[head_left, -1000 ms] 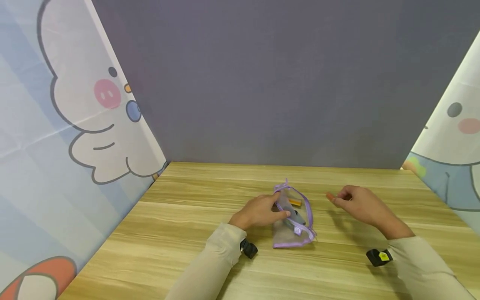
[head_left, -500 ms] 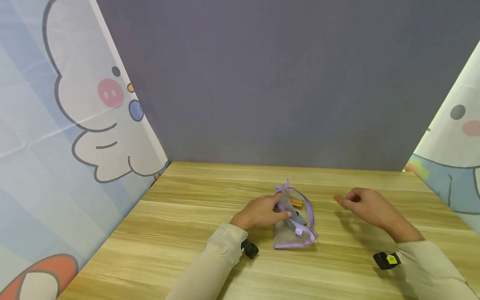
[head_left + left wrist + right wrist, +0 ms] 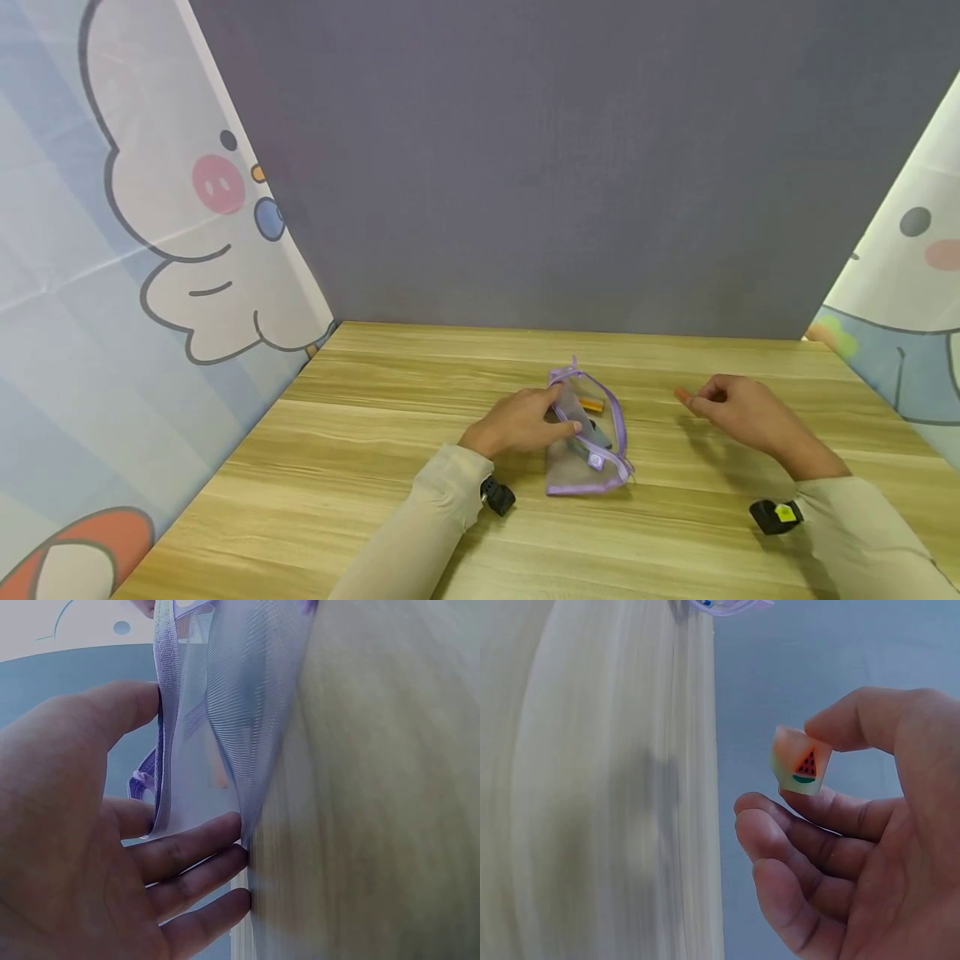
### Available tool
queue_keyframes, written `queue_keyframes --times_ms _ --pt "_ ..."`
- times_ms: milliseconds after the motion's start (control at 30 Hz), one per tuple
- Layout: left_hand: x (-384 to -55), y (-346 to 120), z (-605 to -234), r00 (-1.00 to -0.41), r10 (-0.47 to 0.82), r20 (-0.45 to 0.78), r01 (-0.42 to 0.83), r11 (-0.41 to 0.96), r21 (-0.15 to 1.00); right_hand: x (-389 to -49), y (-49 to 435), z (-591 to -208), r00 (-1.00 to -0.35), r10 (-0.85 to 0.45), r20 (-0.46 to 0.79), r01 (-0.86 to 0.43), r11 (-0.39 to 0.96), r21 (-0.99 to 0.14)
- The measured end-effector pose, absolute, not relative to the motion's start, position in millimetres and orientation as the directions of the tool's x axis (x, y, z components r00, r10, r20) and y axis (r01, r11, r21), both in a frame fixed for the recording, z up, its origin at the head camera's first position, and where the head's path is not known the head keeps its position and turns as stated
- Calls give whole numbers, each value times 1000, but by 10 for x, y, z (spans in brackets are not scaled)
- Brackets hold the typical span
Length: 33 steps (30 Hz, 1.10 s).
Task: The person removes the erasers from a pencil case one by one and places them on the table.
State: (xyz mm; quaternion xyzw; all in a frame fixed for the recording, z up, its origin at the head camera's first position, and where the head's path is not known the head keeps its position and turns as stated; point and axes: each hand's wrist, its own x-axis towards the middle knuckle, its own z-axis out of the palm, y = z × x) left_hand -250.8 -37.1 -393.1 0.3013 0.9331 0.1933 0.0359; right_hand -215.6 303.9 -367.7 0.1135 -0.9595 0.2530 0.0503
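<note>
A grey mesh zip pouch [image 3: 573, 477] with purple edging lies mid-table, its mouth gaping to the right. My left hand [image 3: 521, 423] holds the zip edge, thumb and index finger set apart along it; the other fingers [image 3: 199, 847] touch the mesh below. Through the mouth I see a small yellow-orange piece [image 3: 591, 405] and a grey flat piece [image 3: 596, 433]. To the right of the pouch, above the table, my right hand [image 3: 742, 412] pinches a small orange-and-green eraser [image 3: 799, 760] printed with a watermelon slice, between thumb and index finger.
The wood-grain table [image 3: 360, 475] reaches back to a grey panel [image 3: 540, 167]. Cartoon-printed cloths hang on the left [image 3: 45, 333] and right [image 3: 930, 333]. A black wrist camera [image 3: 497, 497] sits under the left wrist and another black wrist camera [image 3: 775, 517] under the right.
My right hand has moved a little to the right, away from the pouch, with the eraser still pinched. My left hand and the pouch have stayed in place.
</note>
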Motion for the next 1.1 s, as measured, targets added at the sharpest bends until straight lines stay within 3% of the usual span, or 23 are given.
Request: queue_keyframes --times_ms 1100 --pt "-2527 -358 -3957 -810 583 60 560 740 372 -2189 3333 -3777 -988 -124 88 -149 903 -403"
